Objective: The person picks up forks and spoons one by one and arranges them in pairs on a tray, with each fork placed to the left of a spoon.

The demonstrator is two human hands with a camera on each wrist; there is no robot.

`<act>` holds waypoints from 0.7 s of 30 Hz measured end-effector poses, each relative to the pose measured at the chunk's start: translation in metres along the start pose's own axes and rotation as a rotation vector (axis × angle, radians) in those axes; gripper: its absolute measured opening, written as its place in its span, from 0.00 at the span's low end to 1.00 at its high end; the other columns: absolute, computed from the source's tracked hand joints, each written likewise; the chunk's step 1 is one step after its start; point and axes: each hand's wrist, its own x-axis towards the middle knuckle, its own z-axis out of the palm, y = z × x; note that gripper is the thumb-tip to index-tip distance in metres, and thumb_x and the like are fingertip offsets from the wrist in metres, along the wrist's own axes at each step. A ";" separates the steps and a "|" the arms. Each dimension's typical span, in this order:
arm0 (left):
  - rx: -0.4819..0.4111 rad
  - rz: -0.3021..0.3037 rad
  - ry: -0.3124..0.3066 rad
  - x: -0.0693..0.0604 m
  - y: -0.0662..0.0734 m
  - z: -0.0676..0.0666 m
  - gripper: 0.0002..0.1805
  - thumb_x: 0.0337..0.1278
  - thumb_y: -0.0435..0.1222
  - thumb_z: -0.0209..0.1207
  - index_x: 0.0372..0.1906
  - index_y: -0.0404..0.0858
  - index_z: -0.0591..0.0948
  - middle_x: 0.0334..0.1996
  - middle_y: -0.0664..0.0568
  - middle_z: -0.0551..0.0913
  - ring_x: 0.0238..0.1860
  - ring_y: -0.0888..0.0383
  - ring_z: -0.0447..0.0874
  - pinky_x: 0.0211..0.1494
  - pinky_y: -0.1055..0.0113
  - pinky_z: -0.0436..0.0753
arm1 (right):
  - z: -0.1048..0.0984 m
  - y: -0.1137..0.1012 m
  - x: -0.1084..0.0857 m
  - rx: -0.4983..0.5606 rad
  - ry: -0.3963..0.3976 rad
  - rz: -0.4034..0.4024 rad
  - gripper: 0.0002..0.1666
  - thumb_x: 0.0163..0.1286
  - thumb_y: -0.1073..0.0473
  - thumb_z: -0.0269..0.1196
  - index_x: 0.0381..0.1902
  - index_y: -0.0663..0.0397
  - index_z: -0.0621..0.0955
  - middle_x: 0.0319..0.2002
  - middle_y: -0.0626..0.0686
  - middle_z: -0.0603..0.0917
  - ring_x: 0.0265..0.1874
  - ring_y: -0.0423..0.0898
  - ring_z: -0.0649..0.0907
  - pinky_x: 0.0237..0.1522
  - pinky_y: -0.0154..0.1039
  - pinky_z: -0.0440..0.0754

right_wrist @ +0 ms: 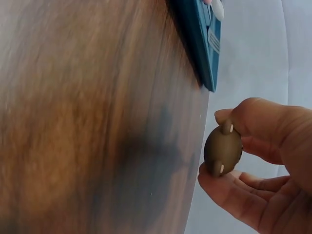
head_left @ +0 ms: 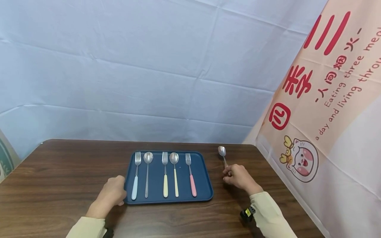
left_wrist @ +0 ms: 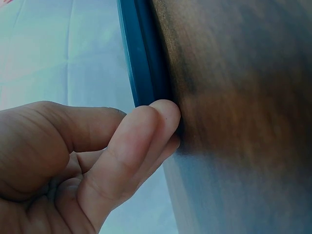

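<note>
In the head view, a dark blue tray (head_left: 196,165) holds three forks and two spoons side by side. From the left lie a light-blue-handled fork (head_left: 135,186), a slim spoon (head_left: 147,178), a yellow-handled fork (head_left: 165,185), a yellow-handled spoon (head_left: 176,178) and a pink-handled fork (head_left: 192,185). My left hand (head_left: 110,193) pinches the tray's left rim (left_wrist: 139,53) between thumb and fingers. Right of the tray, my right hand (head_left: 241,178) pinches a metal spoon (head_left: 222,151) by its handle, bowl pointing away. Its brown, eared, rounded handle end (right_wrist: 223,151) shows between thumb and finger.
Everything stands on a dark brown wooden table (head_left: 68,172). A pale cloth (head_left: 134,82) hangs behind the table's far edge. On the right hangs a printed cloth (head_left: 333,86) with red characters and a cartoon cat.
</note>
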 end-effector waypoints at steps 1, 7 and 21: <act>-0.003 -0.002 -0.001 0.000 0.000 0.000 0.13 0.43 0.19 0.55 0.39 0.18 0.73 0.21 0.42 0.73 0.17 0.57 0.74 0.19 0.67 0.73 | 0.000 -0.001 0.000 0.001 -0.002 -0.007 0.09 0.52 0.67 0.67 0.33 0.63 0.84 0.18 0.43 0.73 0.17 0.39 0.70 0.21 0.35 0.70; -0.006 -0.005 -0.006 0.001 0.000 0.001 0.13 0.43 0.19 0.55 0.39 0.18 0.72 0.22 0.42 0.72 0.17 0.56 0.73 0.19 0.67 0.73 | 0.004 -0.008 0.001 0.035 -0.012 -0.052 0.09 0.52 0.68 0.67 0.34 0.64 0.84 0.18 0.44 0.74 0.17 0.38 0.70 0.20 0.34 0.70; -0.006 -0.002 -0.004 0.000 -0.001 0.000 0.12 0.43 0.19 0.55 0.38 0.19 0.73 0.22 0.41 0.72 0.17 0.57 0.73 0.19 0.66 0.73 | 0.015 -0.030 0.005 0.038 -0.040 -0.100 0.10 0.52 0.65 0.68 0.34 0.62 0.84 0.18 0.43 0.75 0.15 0.37 0.71 0.17 0.33 0.70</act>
